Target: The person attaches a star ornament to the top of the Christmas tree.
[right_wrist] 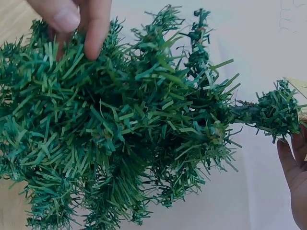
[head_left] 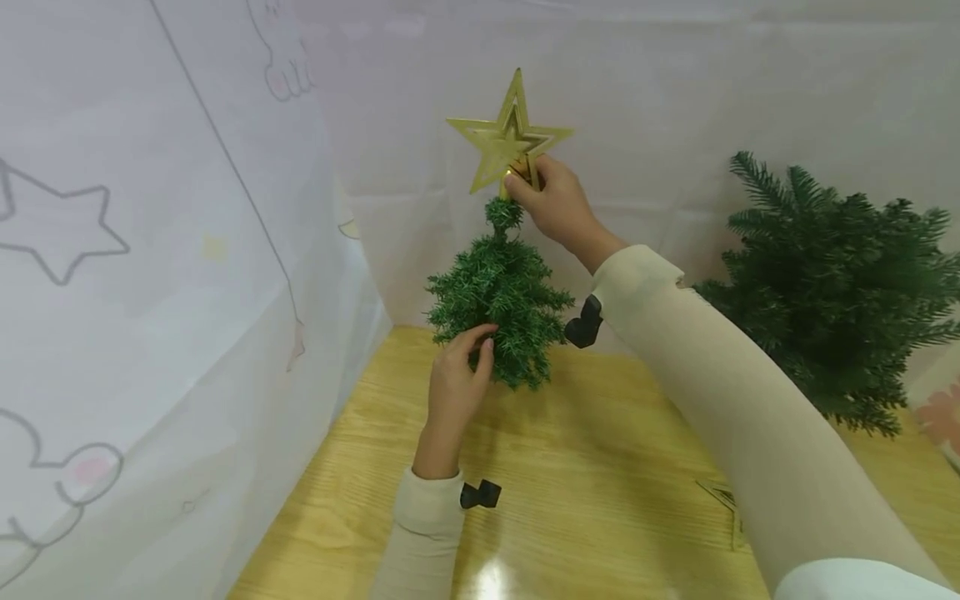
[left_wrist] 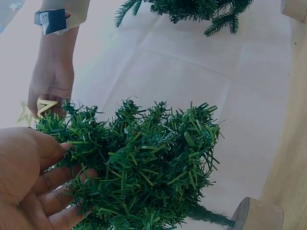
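A small green artificial Christmas tree (head_left: 495, 292) stands on the wooden table, with its round wooden base (left_wrist: 261, 215) showing in the left wrist view. At its tip, my right hand (head_left: 558, 200) pinches the base of a gold star tree topper (head_left: 498, 137). The topper's lower end meets the top tuft of foliage (right_wrist: 278, 112). Lower down, my left hand (head_left: 457, 371) touches the front branches. In the left wrist view its fingers (left_wrist: 53, 179) are spread and slightly bent, their tips among the needles, the thumb apart from them.
A larger, darker artificial tree (head_left: 832, 292) stands at the right behind my right arm. Another gold star outline (head_left: 723, 500) lies on the wooden table (head_left: 585, 492), partly behind my right sleeve. White patterned cloth (head_left: 187, 292) hangs at the left and back.
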